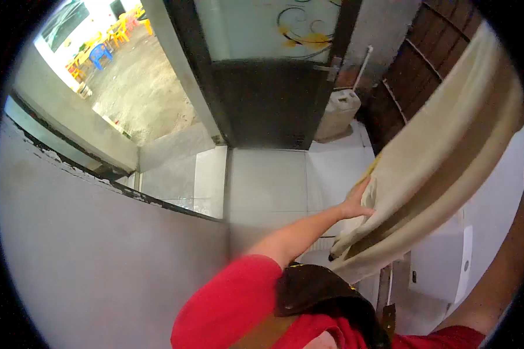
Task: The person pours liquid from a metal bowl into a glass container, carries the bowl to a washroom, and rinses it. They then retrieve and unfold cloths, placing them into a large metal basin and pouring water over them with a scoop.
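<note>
A large cream cloth point(442, 134) hangs in long folds down the right side, from the upper right toward the middle. My left hand point(356, 202) is at its lower left edge, with bunched fabric between thumb and fingers. A yellowish strip point(374, 167) shows along the cloth's edge just above that hand. At the lower right my right forearm point(501, 273) reaches up along the picture's edge. My right hand is out of sight, past the edge or behind the cloth.
A dark door point(268, 104) with a patterned glass pane stands ahead. Beside it is a whitish jerrycan point(339, 116). A white cistern-like box point(442, 264) sits at lower right. On the left, a grey panel point(110, 250) borders a doorway; outside are a blue chair point(101, 55) and yellow chairs point(120, 34).
</note>
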A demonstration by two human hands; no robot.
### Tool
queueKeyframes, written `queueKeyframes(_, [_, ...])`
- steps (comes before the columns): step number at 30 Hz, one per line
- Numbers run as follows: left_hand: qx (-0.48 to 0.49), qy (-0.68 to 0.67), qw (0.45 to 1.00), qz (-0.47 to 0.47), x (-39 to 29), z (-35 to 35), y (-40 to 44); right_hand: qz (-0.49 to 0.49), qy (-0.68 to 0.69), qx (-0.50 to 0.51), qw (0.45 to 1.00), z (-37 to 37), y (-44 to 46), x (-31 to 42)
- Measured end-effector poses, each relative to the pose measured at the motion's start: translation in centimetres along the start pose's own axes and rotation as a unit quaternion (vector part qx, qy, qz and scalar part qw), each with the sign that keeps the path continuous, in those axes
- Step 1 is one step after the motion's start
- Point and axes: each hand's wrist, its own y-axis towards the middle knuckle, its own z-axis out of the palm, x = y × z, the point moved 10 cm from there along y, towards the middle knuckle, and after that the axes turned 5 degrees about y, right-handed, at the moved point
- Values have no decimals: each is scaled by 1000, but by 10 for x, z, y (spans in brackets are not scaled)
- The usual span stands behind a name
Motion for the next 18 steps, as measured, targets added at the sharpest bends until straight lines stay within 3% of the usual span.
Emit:
queueKeyframes(1, [-5, 1, 1000, -3, 1, -14, 6, 8, 6, 24, 1000, 25, 7, -7])
queueKeyframes(3, [112, -122, 983, -75, -7, -36, 13, 18, 20, 70, 997, 74, 16, -17])
queueKeyframes(6, [12, -186, 982, -24, 9, -118, 20, 0, 45, 136, 990, 157, 44, 0])
queueKeyframes(8, [-14, -253, 946, -204, 42, -179, -1, -32, 67, 186, 980, 224, 69, 23])
queueKeyframes(12, [-260, -156, 947, -108, 29, -339, -45, -131, 121, 279, 944, 360, 111, 114])
queueKeyframes(15, [-480, 35, 864, -147, 8, -452, -105, -206, 167, 328, 906, 444, 125, 198])
queueKeyframes(16, [-531, 4, 838, -124, 8, -482, -123, -228, 182, 340, 894, 466, 127, 226])
queueKeyframes(17, [-592, 45, 795, -125, 6, -514, -140, -239, 194, 351, 885, 487, 129, 249])
queueKeyframes(18, [-588, 132, 794, -71, -26, -541, -143, -253, 206, 361, 873, 506, 132, 273])
